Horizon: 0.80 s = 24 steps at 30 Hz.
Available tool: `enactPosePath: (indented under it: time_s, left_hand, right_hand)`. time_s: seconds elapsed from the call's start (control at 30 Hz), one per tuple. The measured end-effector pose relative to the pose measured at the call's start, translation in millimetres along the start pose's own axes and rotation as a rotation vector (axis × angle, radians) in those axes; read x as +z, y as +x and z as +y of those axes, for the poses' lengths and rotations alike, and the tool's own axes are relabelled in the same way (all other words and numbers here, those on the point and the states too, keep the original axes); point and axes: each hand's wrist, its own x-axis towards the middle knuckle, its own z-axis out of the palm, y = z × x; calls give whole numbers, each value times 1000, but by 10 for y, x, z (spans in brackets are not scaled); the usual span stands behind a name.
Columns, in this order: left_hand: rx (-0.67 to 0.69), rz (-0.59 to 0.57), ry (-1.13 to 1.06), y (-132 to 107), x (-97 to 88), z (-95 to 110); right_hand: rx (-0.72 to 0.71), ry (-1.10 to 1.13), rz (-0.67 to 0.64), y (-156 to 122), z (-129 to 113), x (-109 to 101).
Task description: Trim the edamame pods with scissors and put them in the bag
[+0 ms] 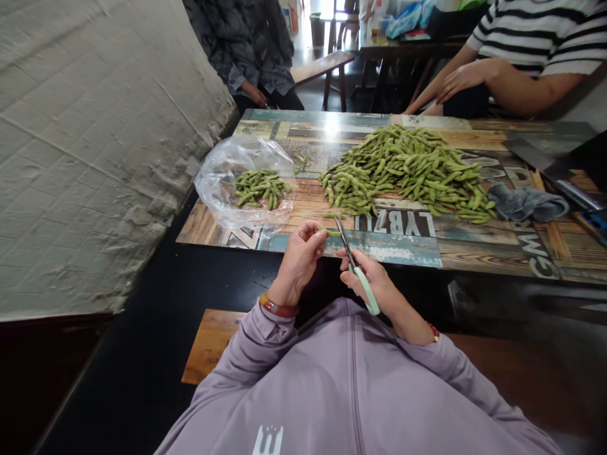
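Note:
Between thumb and fingers, my left hand (303,251) pinches a green soybean pod (333,234) at the table's near edge. My right hand (372,278) grips scissors (363,285) with pale green handles, their blades pointing up and left beside the pod's free end. Whether the blades touch the pod I cannot tell. Just beyond my hands lies a large heap of soybean pods (408,165). To the left, a smaller pile of pods (260,188) rests on a clear plastic bag (215,189) spread open on the table.
The patterned wooden table (303,205) also bears small green scraps (301,164), a grey cloth (527,202) and a broad-bladed knife (535,158) at the right. Two people sit across, one in a dark jacket (251,44), one in a striped shirt (540,38). A wall (85,139) borders the left.

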Motion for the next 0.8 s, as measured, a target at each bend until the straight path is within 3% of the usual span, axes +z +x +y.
enactPosePath:
  time_s: [0.57, 0.8]
  left_hand:
    - [-29, -4, 6, -34, 10, -15]
    - [-87, 37, -144, 76, -108, 73]
  right_hand:
    - [80, 53, 0, 4, 55, 37]
    - [135, 228, 111, 6, 44, 9]
